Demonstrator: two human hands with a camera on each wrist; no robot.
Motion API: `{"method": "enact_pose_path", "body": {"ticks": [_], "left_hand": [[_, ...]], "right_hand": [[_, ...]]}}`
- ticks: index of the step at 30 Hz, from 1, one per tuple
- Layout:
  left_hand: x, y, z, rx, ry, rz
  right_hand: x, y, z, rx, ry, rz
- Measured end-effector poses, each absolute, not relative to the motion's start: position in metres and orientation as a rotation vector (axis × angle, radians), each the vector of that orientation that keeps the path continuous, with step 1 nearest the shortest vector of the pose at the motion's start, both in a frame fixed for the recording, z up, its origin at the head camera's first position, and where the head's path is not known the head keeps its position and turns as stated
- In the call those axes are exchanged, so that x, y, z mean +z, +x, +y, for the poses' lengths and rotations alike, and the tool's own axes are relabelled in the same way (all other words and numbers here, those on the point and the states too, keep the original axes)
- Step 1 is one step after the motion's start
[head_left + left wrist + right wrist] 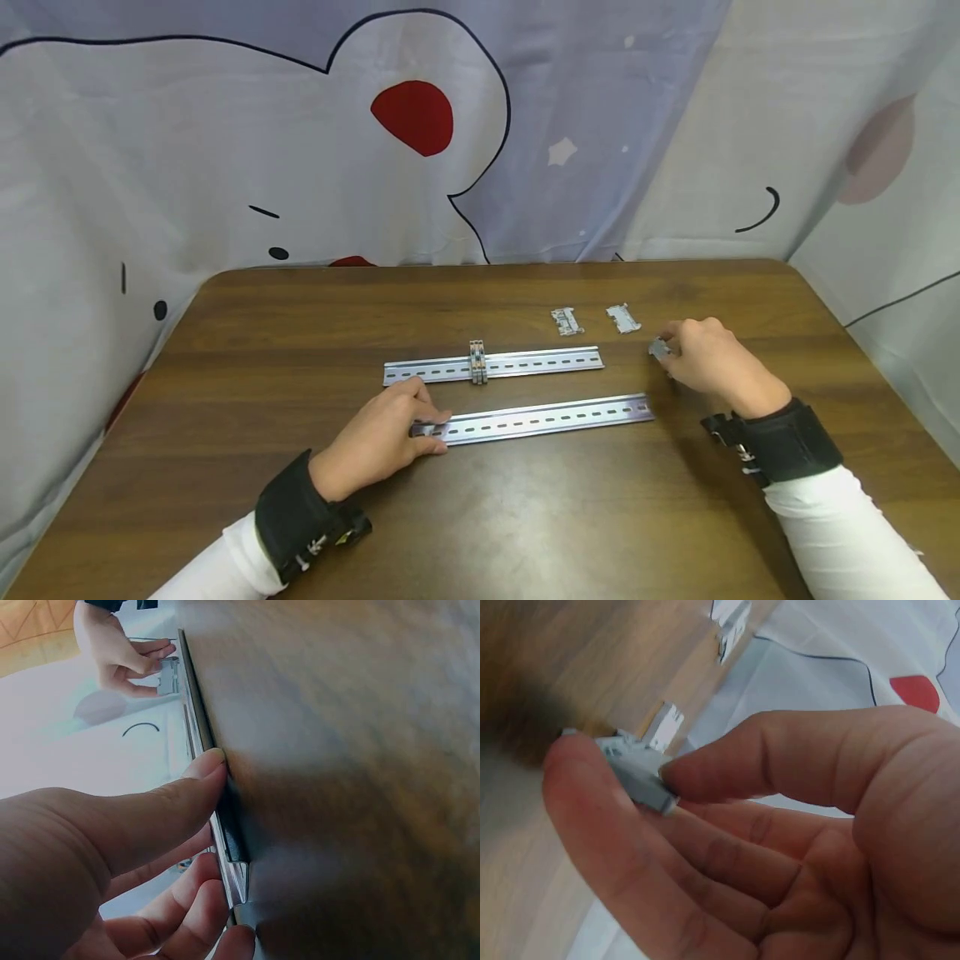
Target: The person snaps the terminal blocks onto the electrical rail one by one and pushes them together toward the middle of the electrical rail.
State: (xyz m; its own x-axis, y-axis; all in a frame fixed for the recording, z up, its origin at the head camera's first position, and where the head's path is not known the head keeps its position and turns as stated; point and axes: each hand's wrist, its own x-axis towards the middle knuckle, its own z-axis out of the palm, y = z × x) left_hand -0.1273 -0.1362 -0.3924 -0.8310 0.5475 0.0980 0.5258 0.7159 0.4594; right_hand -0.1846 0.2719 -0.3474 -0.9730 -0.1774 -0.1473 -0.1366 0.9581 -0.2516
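My left hand (381, 429) grips the left end of the nearer slotted metal DIN rail (540, 419), thumb along its near edge and fingers on the far side. In the left wrist view the thumb presses on the rail (196, 724) from one side. At the right, my right hand (708, 357) pinches a small grey terminal block (641, 776) between thumb and fingers, above the wood tabletop. The fingers cover part of the block.
Farther back lies a second DIN rail (543, 362) with a few narrow terminal blocks (477, 362) clipped across it. Two loose grey terminal blocks, one at left (567, 322) and one at right (623, 318), lie behind the rails. A printed curtain (225, 150) hangs behind the wooden table (247, 350).
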Motion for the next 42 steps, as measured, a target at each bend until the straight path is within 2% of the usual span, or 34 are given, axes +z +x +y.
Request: {"method": "enact_pose_path", "body": {"ticks": [23, 42], "left_hand": [[-0.396, -0.129, -0.136, 0.792, 0.879, 2.846], [-0.396, -0.129, -0.137, 0.795, 0.87, 2.844]], "right_hand": [[-0.342, -0.18, 0.281, -0.343, -0.367, 2.833], [-0.329, -0.163, 0.26, -0.506, -0.395, 2.646]]}}
